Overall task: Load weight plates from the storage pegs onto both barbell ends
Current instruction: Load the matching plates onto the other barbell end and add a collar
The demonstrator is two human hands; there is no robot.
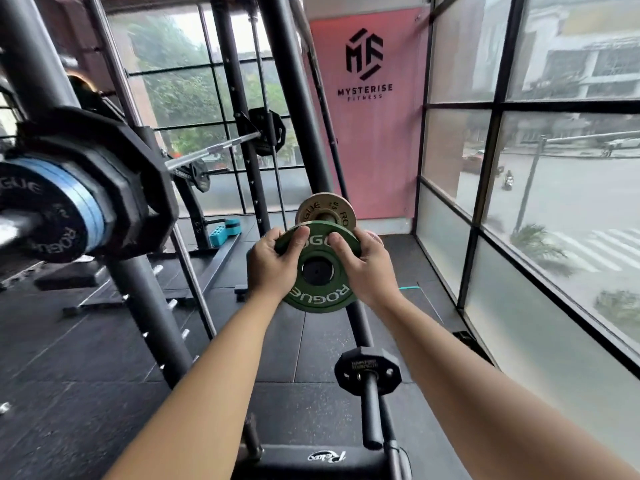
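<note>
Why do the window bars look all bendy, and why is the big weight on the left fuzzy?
Head view: the wide-angle lens curves the window bars near the edges; the loaded barbell end looks smeared; the green plate is sharp.

One camera sits on the person's head. It looks forward and down, out along both bare arms. The left hand (273,263) and the right hand (369,265), curled round the green plate (320,296), sit in the middle of the picture. The view is very wide, so straight lines look bent near the edges. The barbell end (20,221) looks big and close at the left. The windows (554,168) fill the right side, and the floor (86,341) lies below.
</note>
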